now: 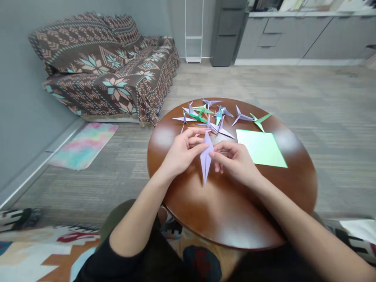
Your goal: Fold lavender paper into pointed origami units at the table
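A folded lilac origami paper, narrow and diamond-shaped with a slit down its lower half, is held above the near part of the round table. My left hand pinches its left edge between thumb and fingers. On the opposite edge, the thumb and index finger of my right hand grip the same paper, the other fingers curled below. Just beyond my hands lie several folded paper cranes in lilac and green, among them a dark green crane and a lilac crane. Something pink shows partly behind my left fingers.
Light green square sheets lie on the right side of the brown round table. A light green crane rests near its far right edge. Beyond stand a sofa with a patterned cover and grey cabinets.
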Action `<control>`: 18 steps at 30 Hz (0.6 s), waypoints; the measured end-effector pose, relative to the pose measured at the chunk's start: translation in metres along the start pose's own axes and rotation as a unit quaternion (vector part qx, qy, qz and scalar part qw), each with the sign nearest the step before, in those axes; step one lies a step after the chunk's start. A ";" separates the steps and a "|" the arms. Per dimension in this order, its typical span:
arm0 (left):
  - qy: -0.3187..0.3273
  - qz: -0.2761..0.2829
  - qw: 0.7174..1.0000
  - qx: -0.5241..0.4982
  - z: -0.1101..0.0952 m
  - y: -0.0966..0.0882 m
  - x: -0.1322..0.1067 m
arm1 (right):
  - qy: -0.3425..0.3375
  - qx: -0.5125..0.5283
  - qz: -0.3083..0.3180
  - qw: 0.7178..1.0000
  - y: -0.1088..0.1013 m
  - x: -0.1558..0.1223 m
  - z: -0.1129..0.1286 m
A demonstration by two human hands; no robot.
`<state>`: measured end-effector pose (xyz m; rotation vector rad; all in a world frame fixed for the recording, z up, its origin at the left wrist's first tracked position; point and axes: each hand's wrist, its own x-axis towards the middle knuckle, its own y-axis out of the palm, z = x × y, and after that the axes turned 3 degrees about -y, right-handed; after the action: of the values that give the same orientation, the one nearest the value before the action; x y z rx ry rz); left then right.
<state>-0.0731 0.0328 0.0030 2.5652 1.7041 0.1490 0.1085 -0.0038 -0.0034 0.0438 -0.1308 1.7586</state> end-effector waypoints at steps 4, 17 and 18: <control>-0.009 -0.029 0.998 -0.063 0.008 0.008 0.002 | -0.030 -0.016 -0.036 0.999 -0.001 0.002 -0.003; -0.107 0.040 0.992 -0.052 0.010 0.012 -0.003 | -0.081 0.000 -0.131 0.988 -0.007 0.007 -0.002; -0.123 0.057 0.989 -0.063 0.010 0.014 -0.004 | -0.082 0.005 -0.138 0.987 -0.007 0.007 -0.001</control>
<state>-0.0608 0.0241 -0.0057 2.4705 1.4171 -0.0519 0.1137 0.0048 -0.0032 0.2052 -0.2252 1.4782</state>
